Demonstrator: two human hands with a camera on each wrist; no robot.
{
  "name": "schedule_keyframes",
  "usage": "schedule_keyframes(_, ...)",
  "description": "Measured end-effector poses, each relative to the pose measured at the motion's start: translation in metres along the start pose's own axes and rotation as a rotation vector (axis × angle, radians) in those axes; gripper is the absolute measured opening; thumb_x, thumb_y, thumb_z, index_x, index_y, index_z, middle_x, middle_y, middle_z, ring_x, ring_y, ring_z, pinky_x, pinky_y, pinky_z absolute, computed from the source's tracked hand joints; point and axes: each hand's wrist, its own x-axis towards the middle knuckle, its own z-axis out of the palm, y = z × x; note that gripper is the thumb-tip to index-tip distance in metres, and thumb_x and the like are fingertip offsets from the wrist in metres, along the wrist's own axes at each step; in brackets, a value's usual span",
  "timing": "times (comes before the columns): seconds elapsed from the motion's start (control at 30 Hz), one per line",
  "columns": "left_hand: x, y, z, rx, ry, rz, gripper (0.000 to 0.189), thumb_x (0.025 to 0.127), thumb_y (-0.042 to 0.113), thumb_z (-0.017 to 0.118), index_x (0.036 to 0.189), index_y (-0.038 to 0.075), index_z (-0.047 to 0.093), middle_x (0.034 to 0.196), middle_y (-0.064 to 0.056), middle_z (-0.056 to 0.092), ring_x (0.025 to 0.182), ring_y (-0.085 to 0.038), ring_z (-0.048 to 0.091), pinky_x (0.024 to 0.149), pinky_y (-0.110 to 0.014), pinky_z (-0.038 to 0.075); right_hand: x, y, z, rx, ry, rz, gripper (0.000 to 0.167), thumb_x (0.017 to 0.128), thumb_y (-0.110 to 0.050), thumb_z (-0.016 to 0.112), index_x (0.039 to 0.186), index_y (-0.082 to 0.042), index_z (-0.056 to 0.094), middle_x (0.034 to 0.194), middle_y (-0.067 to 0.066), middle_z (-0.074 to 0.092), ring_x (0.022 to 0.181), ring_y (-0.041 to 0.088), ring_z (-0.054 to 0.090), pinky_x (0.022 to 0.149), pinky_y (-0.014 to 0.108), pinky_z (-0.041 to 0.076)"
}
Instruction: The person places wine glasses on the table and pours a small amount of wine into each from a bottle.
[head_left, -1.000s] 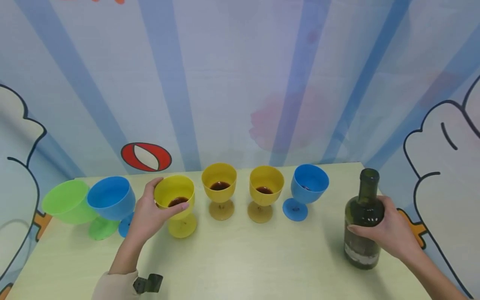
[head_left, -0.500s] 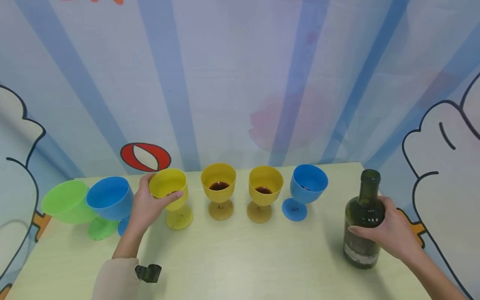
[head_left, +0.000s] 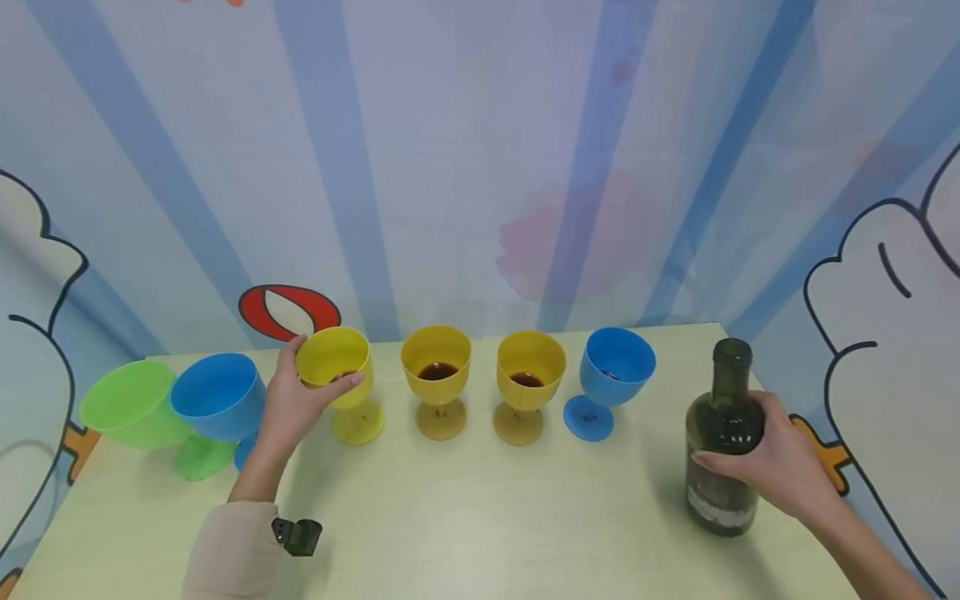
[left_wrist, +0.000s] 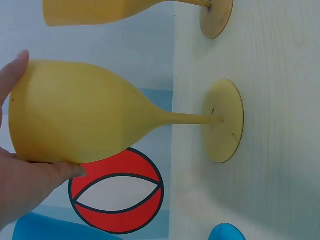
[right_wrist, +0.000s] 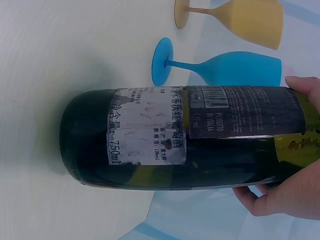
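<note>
My left hand (head_left: 298,404) grips a yellow goblet (head_left: 337,354) round its bowl, thumb in front and fingers behind. Dark liquid shows in the bottom of that bowl. In the left wrist view the goblet's foot (left_wrist: 223,121) is at the tabletop. On the right, my right hand (head_left: 787,458) holds a dark green wine bottle (head_left: 723,442) by its upper body, upright near the table's right side. Its white label (right_wrist: 147,126) faces the right wrist camera. Between the hands stand two yellow goblets (head_left: 441,392) (head_left: 528,387) with dark liquid and a blue goblet (head_left: 617,392).
Left of my left hand stand a blue goblet (head_left: 225,408), partly hidden by the wrist, and a green goblet (head_left: 138,408). The table (head_left: 480,525) ends at a printed backdrop curtain (head_left: 450,167) behind the row.
My left hand has pushed its yellow goblet back and slightly left, into line with the others. The right hand and bottle have barely moved.
</note>
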Motion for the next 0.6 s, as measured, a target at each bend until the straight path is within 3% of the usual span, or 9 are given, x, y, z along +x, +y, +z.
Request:
schedule_keyframes(0.3,-0.004,0.002,-0.004,-0.006,0.009,0.074,0.103,0.075,0.039,0.073,0.146,0.008,0.007,0.147,-0.018,0.02,0.13,-0.038,0.022,0.101,-0.057,0.025,-0.001,-0.003,0.003,0.009,-0.013,-0.018,0.099,0.068,-0.038,0.079,0.13,0.013,0.021,0.117,0.034,0.041,0.098,0.05,0.05,0.072,0.057,0.047)
schedule_keyframes(0.43,-0.011,0.005,-0.011,0.001,0.017,0.098,0.1,0.076,0.04,0.072,0.146,0.007,0.009,0.148,-0.016,0.017,0.134,-0.035,0.015,0.104,-0.054,0.022,-0.001,-0.002,0.003,-0.001,-0.01,-0.014,0.1,0.068,-0.038,0.079,0.131,0.013,0.021,0.116,0.034,0.042,0.098,0.049,0.05,0.071,0.056,0.047)
schedule_keyframes(0.6,-0.025,0.01,-0.021,-0.003,0.037,0.133,0.092,0.079,0.036,0.07,0.146,0.006,0.014,0.149,-0.015,0.018,0.135,-0.033,0.016,0.105,-0.049,0.022,-0.002,-0.001,0.003,-0.016,-0.002,-0.009,0.1,0.068,-0.04,0.079,0.131,0.013,0.021,0.115,0.036,0.043,0.096,0.05,0.051,0.07,0.055,0.047)
